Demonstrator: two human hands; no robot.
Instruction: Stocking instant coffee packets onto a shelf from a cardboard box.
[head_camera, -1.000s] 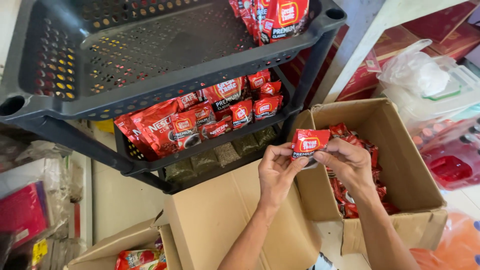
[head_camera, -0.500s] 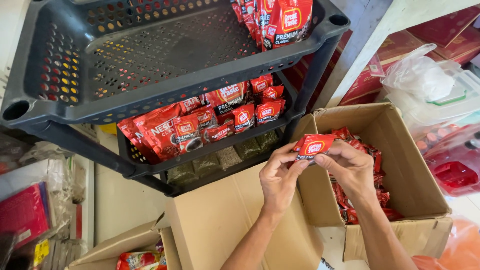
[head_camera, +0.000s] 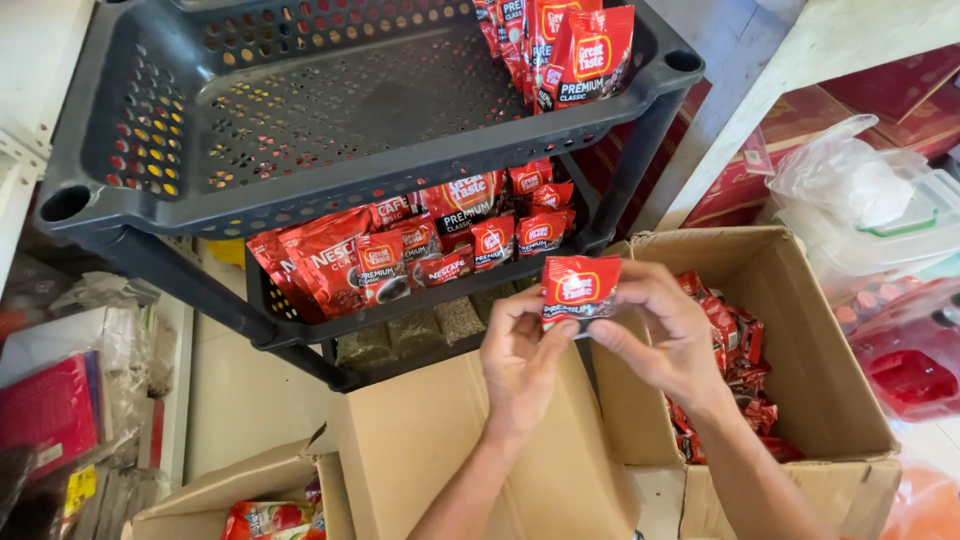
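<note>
Both hands hold a small stack of red coffee sachets (head_camera: 580, 288) upright between them, above the flap of a cardboard box. My left hand (head_camera: 520, 360) pinches the sachets' lower left edge. My right hand (head_camera: 665, 335) grips the lower right side with thumb and fingers. Below and to the right, an open cardboard box (head_camera: 810, 330) holds several more red sachets (head_camera: 735, 360). Just beyond the hands stands a dark grey plastic rack (head_camera: 350, 170); its middle shelf carries several red coffee packs (head_camera: 420, 250), and more red packs (head_camera: 575, 45) stand at the right of the top shelf.
A closed cardboard box (head_camera: 450, 450) lies under my left forearm. Another box (head_camera: 240, 500) at the lower left holds red packets. Clear plastic bags and containers (head_camera: 860, 200) sit at the right beside red cartons (head_camera: 790, 130). Plastic-wrapped goods (head_camera: 70, 400) stand at the left.
Both hands have drifted slightly left and down with the sachets, still held between them. The view has shifted a little; the rack and boxes stay put.
</note>
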